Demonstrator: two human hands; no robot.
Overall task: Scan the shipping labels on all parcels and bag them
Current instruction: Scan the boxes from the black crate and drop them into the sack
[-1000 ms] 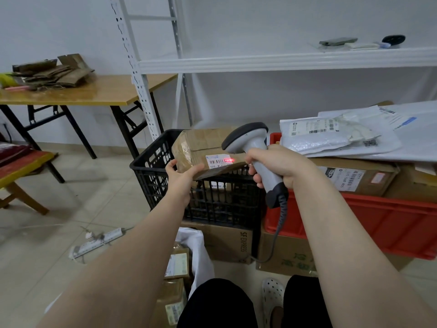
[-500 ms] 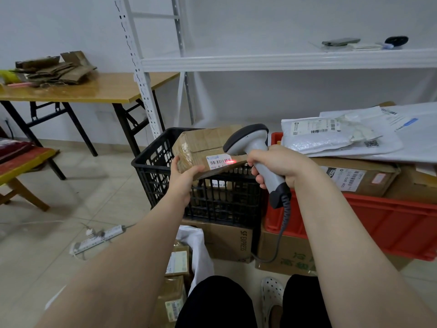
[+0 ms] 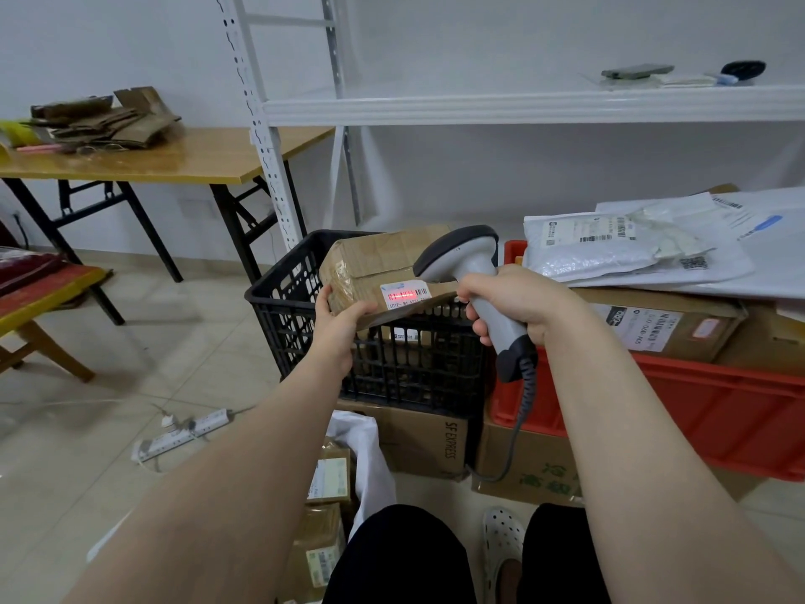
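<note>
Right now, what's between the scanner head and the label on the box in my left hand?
Nothing, in the head view: the scanner aims straight at the label on the box, with bare air between them.

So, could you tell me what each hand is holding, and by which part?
The left hand grips the brown cardboard parcel by its lower left corner; the right hand grips the grey handheld barcode scanner around its handle.

"SF EXPRESS" was printed down the side of the cardboard box (image 3: 418, 433) under the black crate (image 3: 283, 307). The white label (image 3: 405, 295) on the parcel (image 3: 374, 263) began "501F", the rest washed out by the red line of the scanner (image 3: 468, 255). Other labels were too small to read.
</note>
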